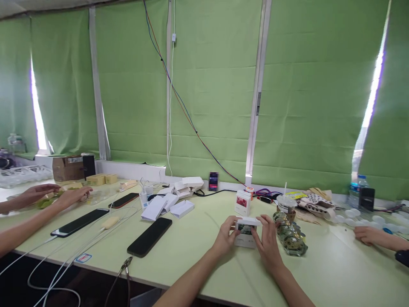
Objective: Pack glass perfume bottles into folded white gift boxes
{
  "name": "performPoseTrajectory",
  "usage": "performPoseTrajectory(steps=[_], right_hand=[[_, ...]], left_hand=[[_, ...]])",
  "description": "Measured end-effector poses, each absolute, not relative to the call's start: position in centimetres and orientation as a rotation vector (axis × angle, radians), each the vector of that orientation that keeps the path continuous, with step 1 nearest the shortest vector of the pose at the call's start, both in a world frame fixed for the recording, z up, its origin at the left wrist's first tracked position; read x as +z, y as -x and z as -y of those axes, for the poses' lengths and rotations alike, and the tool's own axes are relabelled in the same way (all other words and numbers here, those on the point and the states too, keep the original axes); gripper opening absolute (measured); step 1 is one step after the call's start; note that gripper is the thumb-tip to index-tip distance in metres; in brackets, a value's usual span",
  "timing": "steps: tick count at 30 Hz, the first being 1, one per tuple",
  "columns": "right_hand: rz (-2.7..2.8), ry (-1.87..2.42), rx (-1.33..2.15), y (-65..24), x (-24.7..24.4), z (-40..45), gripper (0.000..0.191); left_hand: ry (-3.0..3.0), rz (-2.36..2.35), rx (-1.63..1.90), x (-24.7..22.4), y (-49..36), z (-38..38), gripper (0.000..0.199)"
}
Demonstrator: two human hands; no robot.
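Observation:
A small white box (245,242) with a dark green picture on its front is between my two hands, near the table's front edge. My left hand (227,235) grips its left side, thumb on the front and fingers along the top corner. On the right side, my right hand (267,239) holds it the same way. Just behind stands another white box (242,203) with a red picture. Several glass jars (291,237) lie in a row right of my right hand. A lidded plastic cup (286,203) with a straw stands behind them.
Flat white cartons (159,207) are piled left of centre. Phones, including a black one (149,237), lie left with white cables (96,230). A co-worker's hands (60,197) are at the far left, another person's hand (367,235) at the right near white lids (361,218).

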State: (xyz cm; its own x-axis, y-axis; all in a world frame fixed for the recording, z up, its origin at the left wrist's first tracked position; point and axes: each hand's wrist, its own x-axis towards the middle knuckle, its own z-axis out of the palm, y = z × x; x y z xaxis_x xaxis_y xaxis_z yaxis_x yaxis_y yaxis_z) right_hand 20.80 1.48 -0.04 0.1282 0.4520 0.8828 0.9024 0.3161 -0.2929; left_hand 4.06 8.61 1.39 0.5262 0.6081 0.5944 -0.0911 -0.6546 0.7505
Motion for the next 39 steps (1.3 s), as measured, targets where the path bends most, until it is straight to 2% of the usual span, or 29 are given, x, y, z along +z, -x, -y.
performPoseTrajectory(steps=[5,15,24,35,39], right_hand=[[1.328,1.285,-0.477,-20.94,-0.43,-1.76,0.038],[1.529,1.229,-0.375,-20.24,0.01,-1.3,0.031],[1.501,1.139,-0.411,-20.67,-0.41,-1.32,0.02],[1.439,1.182,-0.407,-20.36,-0.33,-1.45,0.024],[1.433,1.213,-0.375,-20.36,-0.32,-1.59,0.023]], left_hand=[[-2.01,-0.432,1.141,1.45,-4.05,-8.68,0.038],[-2.001,-0.425,1.172,1.33,-4.2,-8.74,0.03],[-2.434,-0.281,1.235,0.74,-3.48,-8.39,0.036],[-2.278,-0.338,1.259,1.69,-3.41,-7.93,0.022],[-2.259,-0.361,1.263,1.52,-3.53,-7.95,0.025]])
